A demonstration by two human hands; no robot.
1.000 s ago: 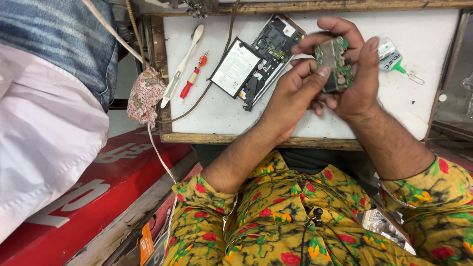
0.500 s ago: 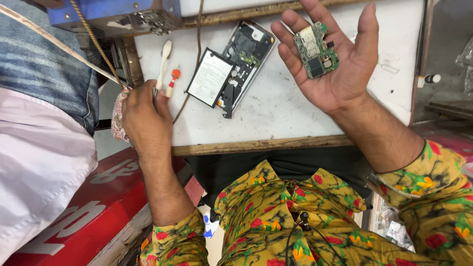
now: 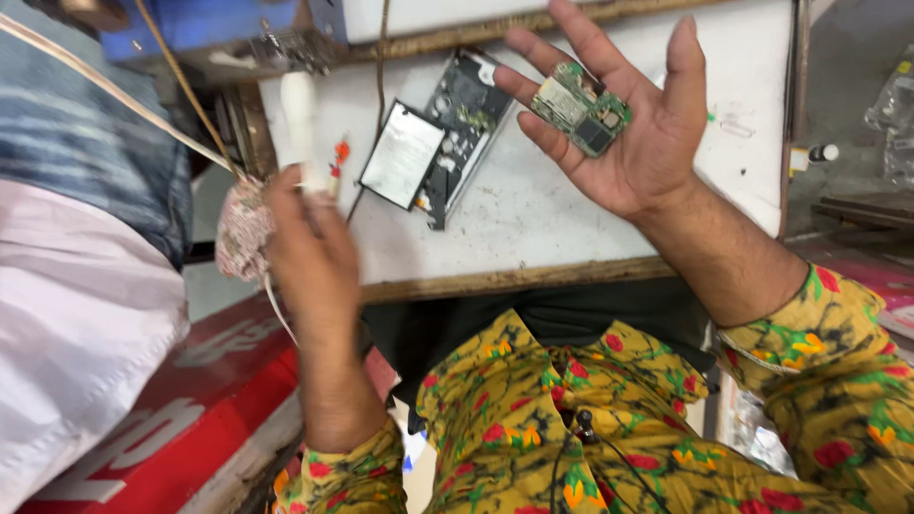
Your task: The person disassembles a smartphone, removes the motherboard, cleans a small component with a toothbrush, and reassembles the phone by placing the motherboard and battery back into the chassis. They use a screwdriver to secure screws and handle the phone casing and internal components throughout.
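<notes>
Right hand [image 3: 636,143]: palm up, fingers spread, green circuit board [image 3: 581,107] resting on them.
Left hand [image 3: 309,238]: closed on white tool [image 3: 301,124] (blurred).

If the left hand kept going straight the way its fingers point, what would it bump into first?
The left hand points up the white tabletop and already seems to grip the long white plastic tool. Further along that line comes the blue metal clamp at the table's far edge, though depth is hard to judge.

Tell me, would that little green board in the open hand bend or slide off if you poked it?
The green circuit board looks flat and stiff, so probably no bending. It lies loose on the right hand's open fingers, so a push could likely slide it off.
</notes>
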